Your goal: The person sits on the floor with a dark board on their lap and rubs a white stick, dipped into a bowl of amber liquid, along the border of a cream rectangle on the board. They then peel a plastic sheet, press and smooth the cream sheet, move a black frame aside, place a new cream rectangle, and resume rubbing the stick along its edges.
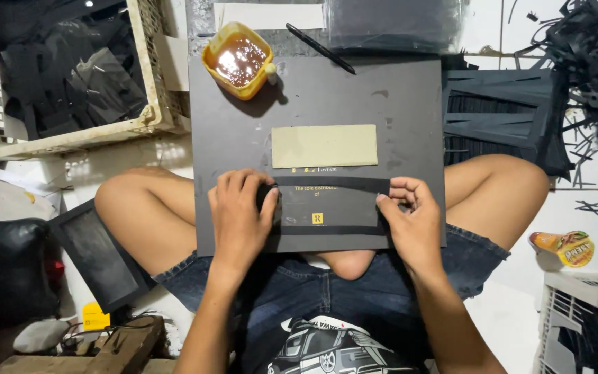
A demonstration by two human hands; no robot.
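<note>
Nearest the camera are the person's crossed legs in denim shorts, and across the knees rests a large dark grey board (396,104) that serves as the worktop. On its near part lies a dark printed card (327,206) with black strips along its upper and lower edges; its long axis runs left to right, squarely between the two hands. The left hand (240,218) lies flat over the card's left end, fingers (233,181) curled down and pressing on the edge — not clenched around it. The right hand (413,221) is at the right end, its fingers (394,197) pinching the end of the card. Both hands are equally close, each touching one end.

Just beyond the card lies a pale beige rectangular piece (324,146), parallel to it and untouched. Further off, at the board's far left corner, stands a yellow tub (237,61) of brown glue, with a black pen (320,48) lying aslant near it. A cream crate (148,83) holding black material stands to the left, and black offcuts (590,62) are piled to the right.
</note>
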